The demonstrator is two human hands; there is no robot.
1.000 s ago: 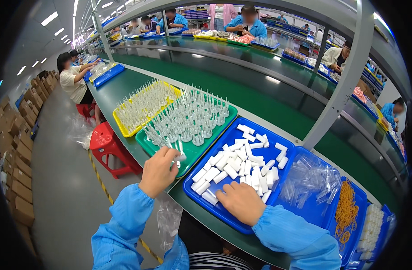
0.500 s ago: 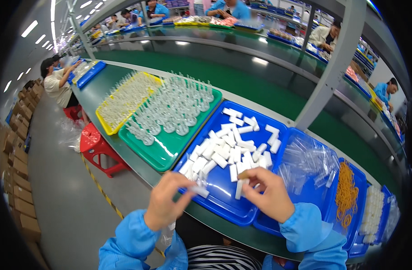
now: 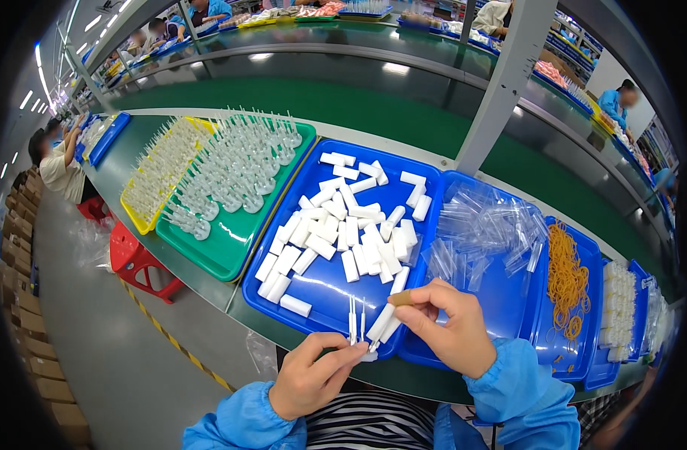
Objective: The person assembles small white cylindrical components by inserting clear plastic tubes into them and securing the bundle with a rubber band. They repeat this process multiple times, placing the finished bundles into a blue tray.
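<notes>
The left hand [image 3: 313,375] pinches thin white needle-tipped pieces [image 3: 356,324] standing upright, tips up; the right hand [image 3: 448,330] grips a white tube [image 3: 382,324], its long axis slanting down-left toward the left fingers. Both meet over the near edge of a blue tray [image 3: 313,289] of white tubes on the green worktop [image 3: 208,281], in a factory hall with long conveyor lines.

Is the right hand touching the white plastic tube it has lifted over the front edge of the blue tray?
Touching. The head view shows the right hand pinching the white plastic tube between thumb and fingertips, above the blue tray's front edge.
</notes>
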